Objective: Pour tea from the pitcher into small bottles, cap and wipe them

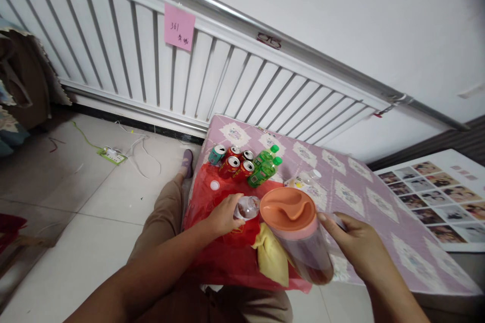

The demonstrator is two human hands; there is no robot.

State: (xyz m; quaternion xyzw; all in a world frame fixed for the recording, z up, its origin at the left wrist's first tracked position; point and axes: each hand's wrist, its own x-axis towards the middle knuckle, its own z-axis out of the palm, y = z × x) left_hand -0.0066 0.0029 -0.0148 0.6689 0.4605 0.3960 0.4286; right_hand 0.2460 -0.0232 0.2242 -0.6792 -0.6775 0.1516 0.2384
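Clear, smooth, glossy plastic is seen on the pitcher (pixel 306 252); its lid (pixel 290 208) is marked as matt orange plastic. The small bottle (pixel 248 207) is logged as thin clear plastic. The red sheet (pixel 212 252) at the left edge of the tabletop is noted as shiny, wrinkled plastic film, the yellow cloth (pixel 271 257) on it as soft and matt. The cans (pixel 237 164) at the far left corner are tagged glossy printed metal, the green bottles (pixel 265 166) glossy plastic. The tabletop cover (pixel 359 186) is taken as matt printed fabric, the floor tiles (pixel 94 197) as smooth, faintly glossy
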